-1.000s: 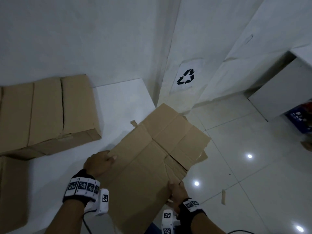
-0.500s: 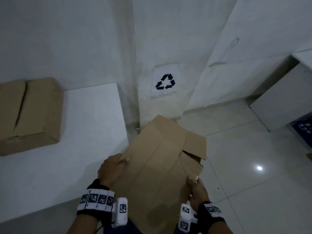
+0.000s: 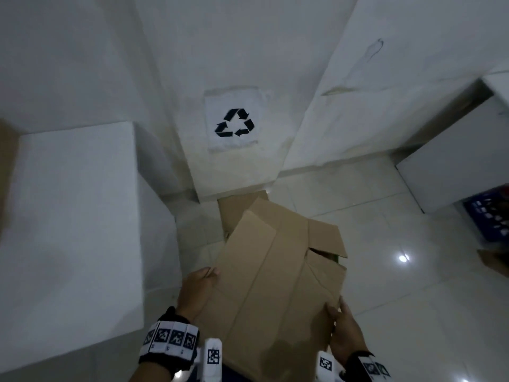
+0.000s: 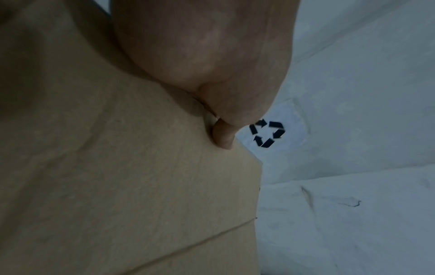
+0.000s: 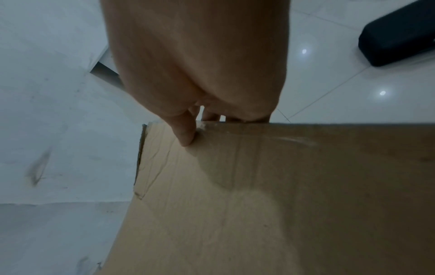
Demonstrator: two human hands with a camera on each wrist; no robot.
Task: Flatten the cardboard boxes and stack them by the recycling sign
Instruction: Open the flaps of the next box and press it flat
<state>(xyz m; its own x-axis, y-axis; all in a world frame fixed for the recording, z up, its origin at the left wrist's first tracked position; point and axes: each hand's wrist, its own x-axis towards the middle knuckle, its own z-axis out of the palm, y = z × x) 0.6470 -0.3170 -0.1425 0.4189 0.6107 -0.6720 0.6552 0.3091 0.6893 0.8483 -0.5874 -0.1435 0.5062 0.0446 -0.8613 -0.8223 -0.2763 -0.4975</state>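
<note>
I carry a flattened brown cardboard box [image 3: 275, 274] above the floor, flaps hanging at its far end. My left hand [image 3: 199, 288] grips its left edge, thumb on the top face [image 4: 223, 137]. My right hand [image 3: 340, 321] holds the right edge, thumb on top [image 5: 186, 134] and fingers curled under. The recycling sign [image 3: 234, 122], black arrows on white paper, is on the wall pillar ahead, also seen in the left wrist view as the recycling sign [image 4: 267, 133]. Another flat cardboard piece [image 3: 234, 210] lies on the floor at the pillar's foot, partly hidden by the carried box.
A white table [image 3: 71, 216] stands at the left, with a sliver of a brown box [image 3: 5, 166] at its far left edge. A white cabinet [image 3: 454, 166] and a dark blue crate [image 3: 490, 219] are at the right. Glossy floor tiles [image 3: 413, 299] spread to the right.
The view has swung right and forward: the sign is now nearer and centred, the boxes on the table have slid out of view, and the carried box hangs over the cardboard on the floor.
</note>
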